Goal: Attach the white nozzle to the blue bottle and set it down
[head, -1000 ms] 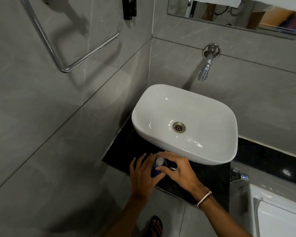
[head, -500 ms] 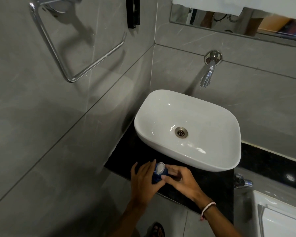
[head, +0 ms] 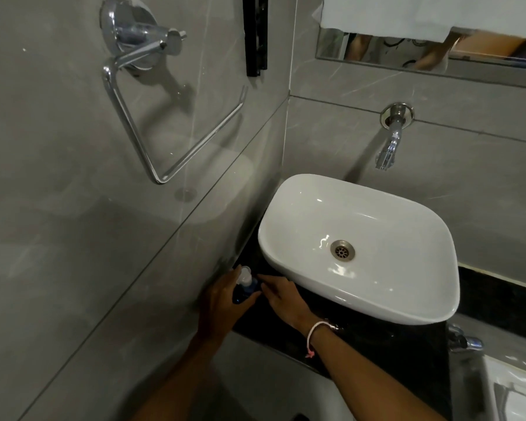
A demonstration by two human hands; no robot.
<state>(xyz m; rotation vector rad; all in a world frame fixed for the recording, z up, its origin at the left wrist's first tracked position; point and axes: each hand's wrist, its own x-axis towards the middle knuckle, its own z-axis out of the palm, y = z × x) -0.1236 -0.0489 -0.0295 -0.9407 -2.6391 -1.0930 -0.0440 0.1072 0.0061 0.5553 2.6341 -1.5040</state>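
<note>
While wrapped around the blue bottle (head: pixel 246 290) at the near left corner of the black bench (head: pixel 377 344), left hand (head: pixel 222 302) closed on the bottle's body, holding it close to upright against the grey tiled wall (head: pixel 73 238). White nozzle (head: pixel 244 275) seated on the bottle's neck, pointing up and slightly away; whether fully screwed home, impossible to tell from this angle. Right hand (head: pixel 281 296) just beside the bottle, fingers extended toward its lower part and narrowly spread, gripping nothing that can be seen; touching the bottle or merely close to it, not clear. Pale cord bracelet (head: pixel 315 332) on the right wrist. White basin (head: pixel 438 299) just to the right of both hands, overhanging the bench, drain (head: pixel 342 251) dry; chrome tap (head: pixel 389 147) on the wall above it, chrome towel ring (head: pixel 152 117) on the side wall. Judged from this view, attaching step largely done, nozzle in place on the bottle. Bottle's base hidden behind the left hand, so standing on the bench or held just above it, uncertain. Left to do, by that reading: a final check of the nozzle's tightness if needed, bottle settled on the bench, both hands released. Narrow strip of bench between wall and basin, little room for a tall bottle, some risk of tipping on release.
</note>
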